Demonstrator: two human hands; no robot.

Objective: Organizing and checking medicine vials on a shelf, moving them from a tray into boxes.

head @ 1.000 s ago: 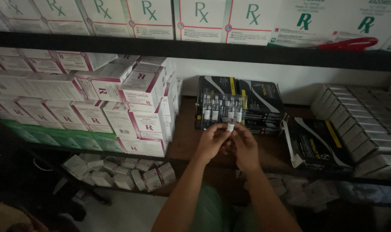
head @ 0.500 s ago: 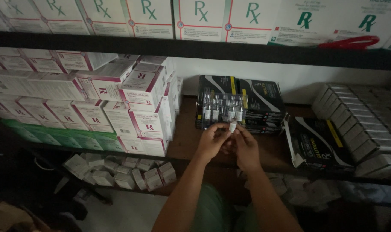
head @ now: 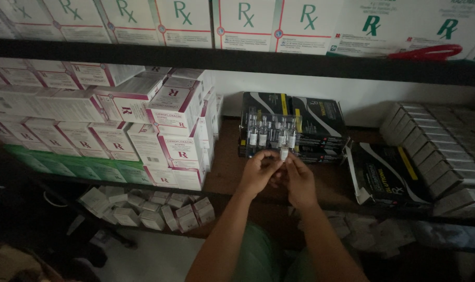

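My left hand (head: 259, 171) and my right hand (head: 299, 180) meet over the middle shelf, fingertips pinching the lower edge of a clear plastic tray of small glass ampoules (head: 268, 131). The tray stands upright in front of a stack of black medicine boxes (head: 313, 122). One ampoule at the tray's bottom right sits between the fingertips of both hands. My forearms reach up from the bottom of the view.
White and magenta cartons (head: 169, 130) are stacked at the left, above green boxes (head: 81, 169). An open black box (head: 386, 175) lies to the right, beside rows of grey cartons (head: 435, 151). Loose small boxes (head: 148, 209) sit on the lower shelf. White cartons (head: 242, 21) line the top shelf.
Both hands stay at the tray's lower edge with only slight finger movement. The tray has barely shifted.
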